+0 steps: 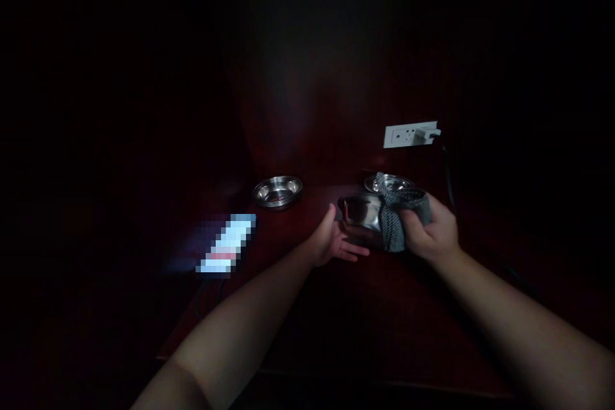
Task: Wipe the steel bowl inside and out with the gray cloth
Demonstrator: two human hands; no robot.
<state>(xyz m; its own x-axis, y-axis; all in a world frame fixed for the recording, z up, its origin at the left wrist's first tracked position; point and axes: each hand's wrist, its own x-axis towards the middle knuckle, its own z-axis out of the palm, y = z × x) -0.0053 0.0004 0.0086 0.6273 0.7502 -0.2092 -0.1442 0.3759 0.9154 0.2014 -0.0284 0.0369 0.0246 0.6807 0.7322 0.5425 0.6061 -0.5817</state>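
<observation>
My right hand [438,230] is closed on a grey patterned cloth [394,230], folded over the right side of a shiny metal bowl [362,214]. The bowl is tilted, held up over the dark red table. On its left is my left hand [331,242], open, with thumb raised and fingers stretched out close to the bowl. Whether those fingers touch the metal I cannot tell. Behind the cloth, a second metal bowl [372,183] is partly hidden. Farther left, another shallow metal bowl [277,192] stands upright on the table.
A lit, blurred-out screen [228,246] lies at the left of the table, with a dark cable below it. A white wall socket [398,136] with a plug [425,134] sits at the back right, its cord hanging down. The surroundings are very dark.
</observation>
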